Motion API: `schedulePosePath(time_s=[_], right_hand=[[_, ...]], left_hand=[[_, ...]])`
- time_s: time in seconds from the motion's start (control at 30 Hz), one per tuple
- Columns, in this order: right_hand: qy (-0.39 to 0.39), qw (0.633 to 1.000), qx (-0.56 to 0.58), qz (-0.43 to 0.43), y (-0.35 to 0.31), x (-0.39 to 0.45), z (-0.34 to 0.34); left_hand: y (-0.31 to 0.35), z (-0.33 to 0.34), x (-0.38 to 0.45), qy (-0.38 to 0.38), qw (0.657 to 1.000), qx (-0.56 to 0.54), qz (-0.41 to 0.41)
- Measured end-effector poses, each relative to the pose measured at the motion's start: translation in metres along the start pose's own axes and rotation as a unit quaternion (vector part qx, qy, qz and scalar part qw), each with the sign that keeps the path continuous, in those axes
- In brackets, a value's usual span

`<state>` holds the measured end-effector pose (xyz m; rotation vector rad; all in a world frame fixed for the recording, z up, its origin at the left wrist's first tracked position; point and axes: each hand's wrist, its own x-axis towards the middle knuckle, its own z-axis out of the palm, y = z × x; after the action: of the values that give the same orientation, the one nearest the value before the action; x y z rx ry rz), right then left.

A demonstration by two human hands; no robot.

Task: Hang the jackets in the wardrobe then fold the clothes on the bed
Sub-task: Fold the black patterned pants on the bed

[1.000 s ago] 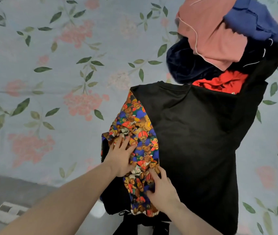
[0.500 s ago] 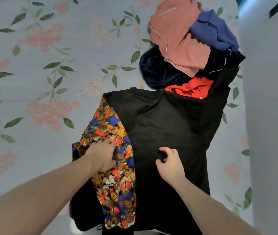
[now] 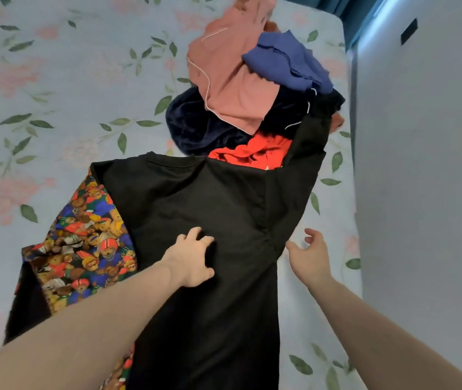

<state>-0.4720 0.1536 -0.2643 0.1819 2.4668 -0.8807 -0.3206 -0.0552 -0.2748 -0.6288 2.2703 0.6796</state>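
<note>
Bed fills most of what we see, its pale blue sheet printed with pink flowers and green leaves, and its left side runs out of the picture. Along the right stands a plain grey wall, with a strip of teal curtain cut off at the top.

On the bed lies the black shirt, spread flat with its collar pointing away from us; its lower part runs off the bottom edge and one sleeve climbs up toward the pile of clothes. Under its left side we see the teddy-bear print garment, partly covered by the black cloth and by our left forearm, so its full shape is hard to make out.

Beyond the collar sits the heap: a salmon pink top uppermost, a blue garment beside it, a dark navy piece beneath, and a red one mostly hidden behind the black sleeve.

Our left hand rests on the middle of the black shirt, fingers bent and pressing into the cloth; whether any cloth is bunched inside that grip we cannot tell. Our right hand hovers just beside the shirt's right edge over the sheet, fingers loosely spread and holding nothing.
</note>
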Motion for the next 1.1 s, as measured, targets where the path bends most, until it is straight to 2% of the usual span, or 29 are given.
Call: schedulePosePath(time_s=[0.17,0.3,0.6,0.87,1.1], right_hand=[[-0.033,0.999,0.034,0.001,0.018,0.054,-0.036],[-0.05,0.997,0.064,0.003,0.01,0.113,-0.054],[-0.062,0.988,0.14,0.009,-0.041,0.213,-0.039],[-0.075,0.949,0.296,0.077,-0.09,0.252,-0.03],[-0.048,0.92,0.389,-0.02,-0.088,0.2,-0.039]], left_hand=[[0.062,0.028,0.049,0.018,0.993,-0.025,-0.116],[0.078,0.049,0.077,0.032,0.984,-0.016,-0.174],[0.079,0.046,0.101,0.022,0.979,-0.034,-0.198],[0.081,0.043,0.108,0.02,0.979,-0.03,-0.202],[0.082,0.043,0.109,0.024,0.978,-0.032,-0.204]])
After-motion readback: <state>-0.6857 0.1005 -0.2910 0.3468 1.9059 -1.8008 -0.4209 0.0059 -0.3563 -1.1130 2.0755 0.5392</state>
